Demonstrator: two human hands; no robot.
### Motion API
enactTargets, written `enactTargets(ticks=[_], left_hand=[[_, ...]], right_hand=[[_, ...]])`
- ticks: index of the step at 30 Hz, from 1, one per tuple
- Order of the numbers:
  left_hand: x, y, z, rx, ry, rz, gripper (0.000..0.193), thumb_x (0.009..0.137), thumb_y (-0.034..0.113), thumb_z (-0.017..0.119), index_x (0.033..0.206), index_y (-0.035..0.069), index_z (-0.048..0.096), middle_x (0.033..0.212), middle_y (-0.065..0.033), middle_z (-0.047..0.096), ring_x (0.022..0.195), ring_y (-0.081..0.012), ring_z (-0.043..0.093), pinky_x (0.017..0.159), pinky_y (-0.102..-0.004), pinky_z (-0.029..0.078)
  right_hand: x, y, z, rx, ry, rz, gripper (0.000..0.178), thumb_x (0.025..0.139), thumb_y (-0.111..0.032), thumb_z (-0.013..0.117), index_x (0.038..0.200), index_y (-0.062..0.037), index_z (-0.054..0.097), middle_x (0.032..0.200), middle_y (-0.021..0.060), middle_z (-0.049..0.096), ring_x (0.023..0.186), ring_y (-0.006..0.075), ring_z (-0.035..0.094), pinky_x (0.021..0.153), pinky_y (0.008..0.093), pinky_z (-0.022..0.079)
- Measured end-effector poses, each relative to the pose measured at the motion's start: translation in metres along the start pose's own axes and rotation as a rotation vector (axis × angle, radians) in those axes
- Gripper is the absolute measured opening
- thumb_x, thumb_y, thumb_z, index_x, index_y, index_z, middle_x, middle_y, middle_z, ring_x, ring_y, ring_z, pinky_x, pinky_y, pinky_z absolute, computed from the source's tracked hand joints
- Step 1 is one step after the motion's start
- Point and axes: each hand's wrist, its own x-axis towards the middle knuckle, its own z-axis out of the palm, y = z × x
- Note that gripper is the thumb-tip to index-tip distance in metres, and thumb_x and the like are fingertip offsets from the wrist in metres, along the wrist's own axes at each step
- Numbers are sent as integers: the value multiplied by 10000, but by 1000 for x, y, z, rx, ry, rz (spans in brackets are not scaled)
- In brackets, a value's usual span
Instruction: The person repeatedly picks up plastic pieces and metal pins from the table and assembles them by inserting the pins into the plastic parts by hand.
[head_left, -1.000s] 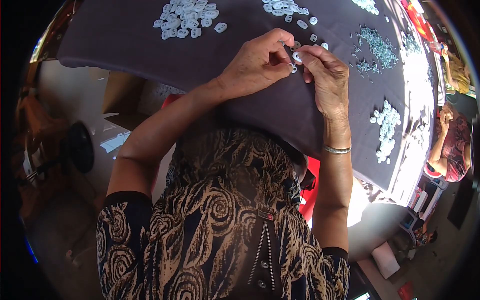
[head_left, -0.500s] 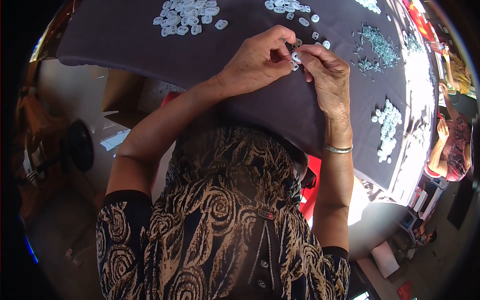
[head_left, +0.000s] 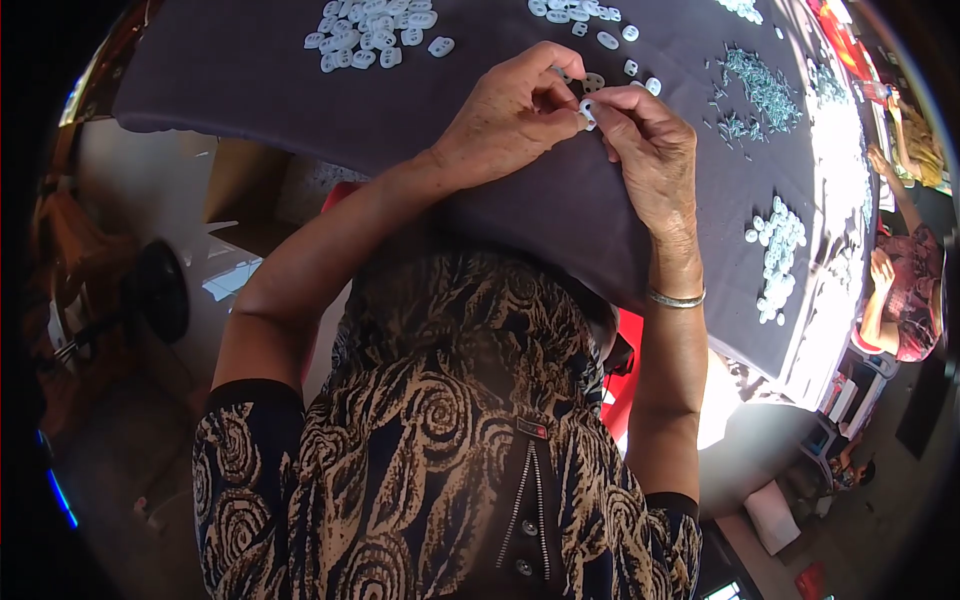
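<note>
Above the dark tablecloth, my left hand (head_left: 505, 118) and right hand (head_left: 655, 150) meet fingertip to fingertip. Between them is a small white plastic piece (head_left: 587, 106) with a dark hole, resembling part of a cord lock. The right thumb and index finger pinch it. My left thumb and fingers are closed at its lower left edge, where more white shows; whether this is a second piece I cannot tell. Just beyond the fingertips lies a pale oval piece with holes (head_left: 594, 82). A few loose white pieces (head_left: 653, 86) lie past my right hand.
A heap of white two-holed ovals (head_left: 370, 30) lies at far left, with another group (head_left: 570, 12) at far centre. Thin grey-green bits (head_left: 760, 85) are heaped at right, nearer small white parts (head_left: 778, 260). Other people (head_left: 900, 290) sit beyond the sunlit right edge.
Both hands have shifted very slightly left. The white piece in the right fingers has tilted and sits closer to the left fingertips.
</note>
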Motion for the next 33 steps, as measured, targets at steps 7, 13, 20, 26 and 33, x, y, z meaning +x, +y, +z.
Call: enactTargets(ticks=[7, 13, 20, 26, 33], left_hand=[[1, 8, -6, -147, -66, -119, 313, 847, 66, 635, 1134, 57, 509, 799, -6, 619, 731, -64, 571, 614, -221, 470], [1, 14, -8, -92, -85, -107, 288, 840, 76, 638, 1110, 59, 537, 775, 14, 610, 693, -46, 530, 603, -207, 416], [3, 20, -13, -134, -164, -129, 283, 847, 86, 644, 1116, 53, 564, 782, 15, 608, 698, -44, 526, 626, -206, 425], [2, 16, -11, -137, -157, -98, 275, 885, 124, 640, 1133, 34, 566, 805, -1, 623, 717, -48, 544, 633, -202, 439], [1, 14, -9, -117, -113, -91, 268, 863, 105, 663, 1101, 15, 580, 769, -10, 608, 689, -51, 540, 593, -203, 445]], right_hand=[[-2, 14, -1, -15, -51, -81, 265, 731, -7, 751, 968, -65, 646, 801, -7, 670, 617, 30, 553, 568, 198, 473], [-4, 9, 3, -160, 6, -201, 329, 655, -17, 804, 932, -89, 642, 793, -18, 630, 556, 40, 519, 511, 206, 439], [-4, 5, 2, -157, 0, -257, 292, 666, 11, 788, 903, -83, 646, 808, -21, 614, 562, 45, 500, 505, 211, 430], [-4, 3, 3, -232, 2, -304, 303, 671, 6, 788, 929, -73, 650, 815, -14, 602, 590, 48, 512, 530, 203, 441], [-7, -6, 9, -442, 1, -377, 317, 667, -63, 813, 927, -65, 630, 786, 13, 583, 578, 95, 533, 525, 235, 463]])
